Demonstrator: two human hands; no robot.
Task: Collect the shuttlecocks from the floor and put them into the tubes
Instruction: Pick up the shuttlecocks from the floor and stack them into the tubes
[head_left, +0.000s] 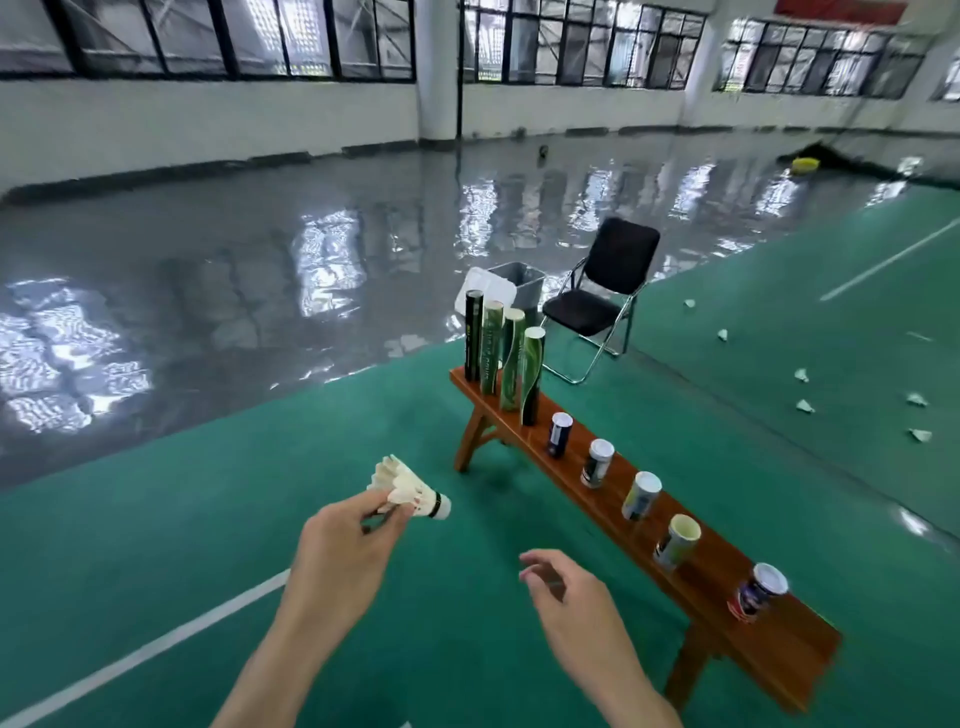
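**K:** Head view, only one we have. Left hand (345, 540) pinches a stack of shuttlecocks (410, 488) by the feathers, cork end pointing right toward the wooden bench (613, 483). Looks like two or three nested; can't count them. Right hand (566, 587) is empty, fingers loosely curled, hovering between the stack and the bench.

**M:** Tubes?

**K:** Four tall tubes (506, 356) upright at the far end of the bench, five short tubes (644, 496) spaced along the near part. The loose ones on the floor (804, 406) are scattered on the green court, well apart from the bench on its far side.

**M:** How would you do the drop?

**K:** Cork first, straight down the axis. I'd steady the chosen tube with the right hand, since they stand free and a sideways nudge probably tips one. Line the stack over the mouth before letting go; feathers crush if forced in at an angle.

**M:** Which tube has room?

**K:** Can't tell. Most tops show pale, could be caps or open mouths, and the fill inside is hidden. Labels are blurred. Near end of the bench is cut off low right, and both forearms run out of frame at the bottom.
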